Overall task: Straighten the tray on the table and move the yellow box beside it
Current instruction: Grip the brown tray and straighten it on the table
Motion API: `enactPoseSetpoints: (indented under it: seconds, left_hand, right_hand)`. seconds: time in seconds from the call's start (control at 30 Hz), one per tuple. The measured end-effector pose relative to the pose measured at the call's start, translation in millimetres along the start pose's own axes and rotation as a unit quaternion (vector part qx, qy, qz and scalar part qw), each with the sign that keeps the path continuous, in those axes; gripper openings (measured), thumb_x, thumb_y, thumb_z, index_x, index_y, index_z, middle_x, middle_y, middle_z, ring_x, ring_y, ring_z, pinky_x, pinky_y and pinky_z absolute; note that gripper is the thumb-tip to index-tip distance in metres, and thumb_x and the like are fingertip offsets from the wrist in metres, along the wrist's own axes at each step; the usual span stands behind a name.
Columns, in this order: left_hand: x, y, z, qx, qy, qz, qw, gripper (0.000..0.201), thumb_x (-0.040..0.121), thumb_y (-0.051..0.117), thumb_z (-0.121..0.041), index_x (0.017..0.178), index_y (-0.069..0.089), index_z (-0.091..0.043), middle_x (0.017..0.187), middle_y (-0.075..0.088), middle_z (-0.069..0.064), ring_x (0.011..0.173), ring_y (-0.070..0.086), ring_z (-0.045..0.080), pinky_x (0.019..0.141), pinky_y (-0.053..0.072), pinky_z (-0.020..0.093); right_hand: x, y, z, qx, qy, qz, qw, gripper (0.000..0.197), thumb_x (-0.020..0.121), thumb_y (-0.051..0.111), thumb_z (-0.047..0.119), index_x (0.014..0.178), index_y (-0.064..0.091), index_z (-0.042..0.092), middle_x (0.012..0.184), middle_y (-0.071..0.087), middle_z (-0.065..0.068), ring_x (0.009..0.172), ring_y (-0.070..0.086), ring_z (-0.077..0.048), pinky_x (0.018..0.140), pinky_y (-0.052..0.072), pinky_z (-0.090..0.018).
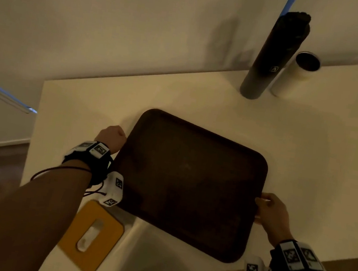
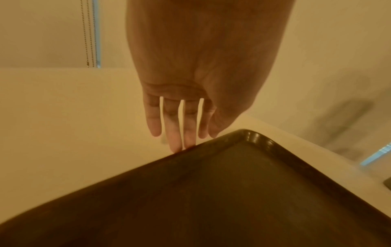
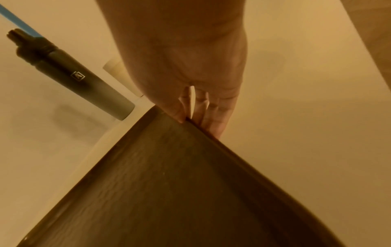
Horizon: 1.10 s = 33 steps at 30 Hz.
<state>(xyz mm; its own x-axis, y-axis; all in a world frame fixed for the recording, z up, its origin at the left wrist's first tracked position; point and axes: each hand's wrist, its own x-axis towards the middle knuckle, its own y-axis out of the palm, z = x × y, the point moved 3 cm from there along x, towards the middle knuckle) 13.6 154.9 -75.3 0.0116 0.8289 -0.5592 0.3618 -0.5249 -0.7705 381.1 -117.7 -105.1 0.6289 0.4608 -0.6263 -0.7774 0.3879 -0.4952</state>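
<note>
Gripping dark tray (image 1: pixel 189 183) by its right edge: right hand (image 1: pixel 274 215), thumb on rim. Left hand (image 1: pixel 112 137) fingers straight against left edge. Black bottle (image 1: pixel 276 54) carries a small square logo, unreadable.

Left hand (image 1: pixel 113 136) straight-fingered, right hand (image 1: pixel 272 210) pinching.

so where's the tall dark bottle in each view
Head: the tall dark bottle stands top right, on the table beyond the tray.
Left wrist: not in view.
Right wrist: left side, slanting beyond the tray's far corner.
Shared landmark: the tray, also in the left wrist view.
</note>
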Motion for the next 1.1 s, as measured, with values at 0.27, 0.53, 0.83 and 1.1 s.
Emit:
enactPoseSetpoints:
  seconds: [0.27,0.53,0.83,1.1]
  left_hand:
    - [20,0,5,-0.038,-0.029,-0.009,0.999,0.021,0.083,0.054,-0.012,0.101,0.064,-0.008,0.108,0.069,0.022,0.098,0.066,0.041,0.089,0.056,0.048]
    - [38,-10,22,-0.085,-0.063,-0.044,0.993,0.024,0.080,0.052,-0.013,0.102,0.063,-0.012,0.103,0.070,0.019,0.089,0.068,0.040,0.083,0.057,0.046]
    - [68,-23,27,-0.126,-0.083,-0.063,0.986,0.025,0.078,0.053,-0.015,0.100,0.063,-0.015,0.100,0.071,0.018,0.084,0.071,0.040,0.082,0.059,0.050]
    - [101,-36,18,-0.137,-0.076,-0.080,0.984,0.027,0.077,0.056,-0.015,0.102,0.065,-0.015,0.103,0.071,0.020,0.088,0.070,0.042,0.083,0.060,0.050]
  right_hand:
    - [22,12,40,0.023,-0.028,-0.049,0.998,0.029,0.089,0.054,0.012,0.116,0.063,0.013,0.098,0.071,-0.010,0.078,0.066,-0.024,0.064,0.055,-0.036]
    - [54,40,115,-0.004,-0.100,-0.072,0.992,0.036,0.091,0.049,0.005,0.125,0.061,0.008,0.123,0.066,-0.015,0.110,0.061,-0.032,0.089,0.047,-0.033]
    - [93,61,179,-0.090,-0.157,-0.026,0.983,0.039,0.092,0.048,0.011,0.129,0.061,0.009,0.132,0.062,-0.013,0.120,0.057,-0.031,0.099,0.041,-0.032]
    - [119,72,211,-0.129,-0.163,-0.011,0.978,0.044,0.091,0.048,0.011,0.134,0.056,0.011,0.136,0.059,-0.012,0.123,0.055,-0.032,0.100,0.041,-0.035]
